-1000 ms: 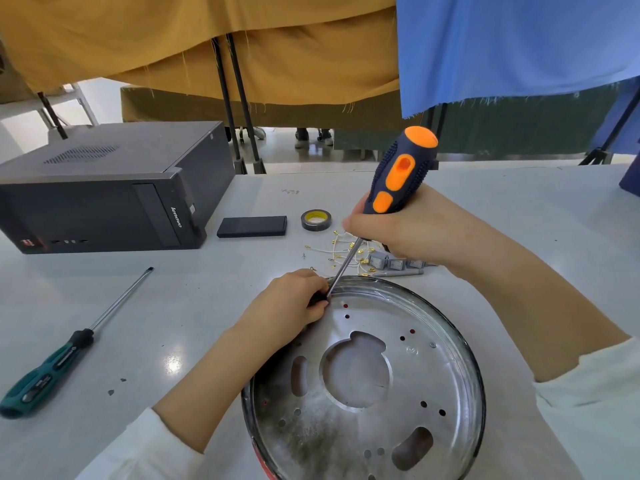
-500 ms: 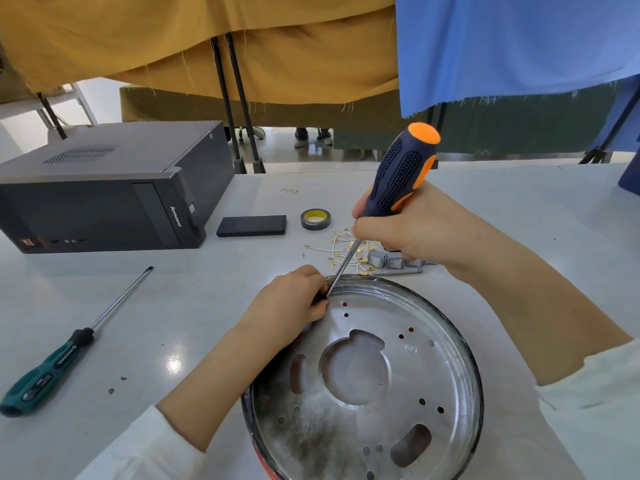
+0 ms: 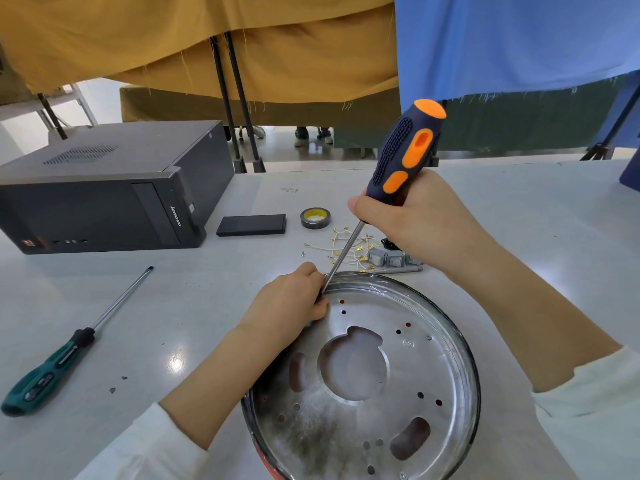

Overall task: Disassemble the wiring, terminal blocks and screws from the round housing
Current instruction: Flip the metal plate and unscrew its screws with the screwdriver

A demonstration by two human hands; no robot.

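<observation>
The round metal housing point(image 3: 426, 386) lies on the white table in front of me, its inside facing up, with a large centre hole and several small holes. My right hand point(image 3: 415, 220) grips the handle of an orange and black screwdriver point(image 3: 405, 154). Its shaft slants down to the housing's far left rim. My left hand point(image 3: 291, 303) rests on that rim, fingers curled round the screwdriver tip; whatever sits under the tip is hidden. Beyond the housing lie white wires with gold terminals point(image 3: 346, 244) and grey terminal blocks point(image 3: 391, 259).
A green-handled screwdriver point(image 3: 69, 348) lies at the left. A black computer case point(image 3: 114, 188) stands at the back left, with a flat black box point(image 3: 252, 225) and a tape roll point(image 3: 315, 218) beside it. A small screw point(image 3: 303, 253) lies near the wires.
The screwdriver handle has turned in my right hand, its orange inlay showing a different side. My left hand stays at the rim.
</observation>
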